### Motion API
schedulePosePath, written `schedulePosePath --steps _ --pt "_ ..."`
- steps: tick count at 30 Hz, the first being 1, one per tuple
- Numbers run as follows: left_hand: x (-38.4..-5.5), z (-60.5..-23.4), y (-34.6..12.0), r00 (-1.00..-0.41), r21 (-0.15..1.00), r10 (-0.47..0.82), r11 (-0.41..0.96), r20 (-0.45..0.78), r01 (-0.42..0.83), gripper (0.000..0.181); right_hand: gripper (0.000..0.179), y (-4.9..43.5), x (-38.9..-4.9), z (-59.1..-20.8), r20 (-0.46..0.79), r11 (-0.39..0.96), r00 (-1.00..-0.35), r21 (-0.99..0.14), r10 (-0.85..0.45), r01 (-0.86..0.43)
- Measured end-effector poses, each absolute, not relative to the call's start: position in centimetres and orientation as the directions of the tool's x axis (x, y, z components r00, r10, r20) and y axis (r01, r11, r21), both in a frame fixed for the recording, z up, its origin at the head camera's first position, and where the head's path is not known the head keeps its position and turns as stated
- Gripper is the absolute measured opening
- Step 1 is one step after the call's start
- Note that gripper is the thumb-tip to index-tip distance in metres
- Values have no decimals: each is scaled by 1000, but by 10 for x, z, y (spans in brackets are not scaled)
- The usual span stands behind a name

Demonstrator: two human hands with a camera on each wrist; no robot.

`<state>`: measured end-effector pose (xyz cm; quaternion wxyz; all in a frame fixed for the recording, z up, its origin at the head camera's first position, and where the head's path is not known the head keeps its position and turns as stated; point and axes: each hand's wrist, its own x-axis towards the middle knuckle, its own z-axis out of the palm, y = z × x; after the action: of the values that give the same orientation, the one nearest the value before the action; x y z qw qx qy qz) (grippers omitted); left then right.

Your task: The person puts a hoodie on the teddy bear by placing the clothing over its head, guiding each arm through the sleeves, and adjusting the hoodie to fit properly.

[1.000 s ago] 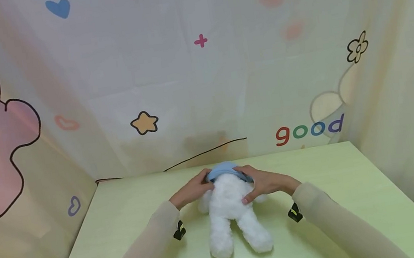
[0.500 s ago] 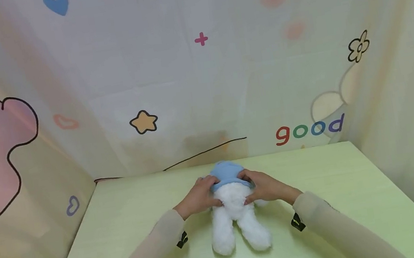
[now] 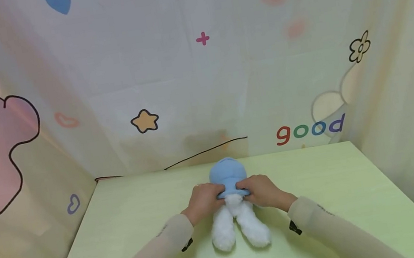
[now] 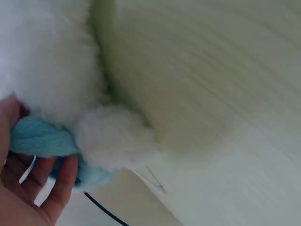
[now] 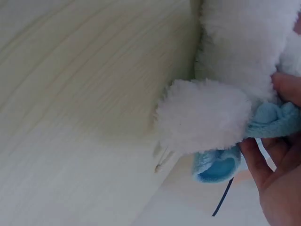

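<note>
A white plush toy (image 3: 222,231) lies on its back or front on the table, legs toward me. A small light-blue doll top (image 3: 228,172) covers its upper end, with the hem across the body. My left hand (image 3: 205,199) pinches the hem on the left side, fingers curled under the blue cloth (image 4: 42,136) in the left wrist view. On the other side, my right hand (image 3: 265,190) pinches the hem too. In the right wrist view a fluffy white arm (image 5: 204,115) sticks out beside a hollow blue sleeve (image 5: 216,165). The toy's head is hidden.
The pale table (image 3: 141,228) extends to both sides of the toy. A printed curtain (image 3: 166,72) rises behind its far edge, with side curtains left and right. Black wrist devices (image 3: 295,227) hang under both sleeves.
Both hands have drawn the blue top from the toy's far end down over its body toward the legs. More blue cloth and less white body now show.
</note>
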<state>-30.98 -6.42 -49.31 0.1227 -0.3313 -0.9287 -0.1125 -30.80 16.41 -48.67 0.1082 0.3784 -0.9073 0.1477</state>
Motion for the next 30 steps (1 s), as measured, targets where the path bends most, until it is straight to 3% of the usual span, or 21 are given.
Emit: schedulePosePath --steps 4,8,13,16,19,24,30 --pt "-306 -491 -58 -755 88 568 777 328 623 45 42 157 -303 -490 376 697 -677 -104 -633 -709" --pt "-303 -490 -59 -774 119 558 783 299 611 45 40 154 -299 -493 389 720 -692 -96 -608 -687" --pt "-302 -482 -69 -818 324 545 752 183 574 30 26 164 -298 -483 242 715 -778 -307 -580 -629" --pt "-301 -476 -75 -814 402 569 723 112 561 32 36 170 -296 -476 136 709 -808 -411 -573 -573" --pt "-300 -477 -75 -777 353 618 705 120 615 36 44 168 -293 -473 148 735 -793 -306 -591 -605" --pt "-299 -482 -68 -739 162 636 723 221 671 29 35 156 -289 -473 321 740 -703 -11 -634 -672" --pt "-296 -485 -61 -730 22 636 750 252 661 27 40 149 -292 -484 383 747 -686 18 -619 -664"
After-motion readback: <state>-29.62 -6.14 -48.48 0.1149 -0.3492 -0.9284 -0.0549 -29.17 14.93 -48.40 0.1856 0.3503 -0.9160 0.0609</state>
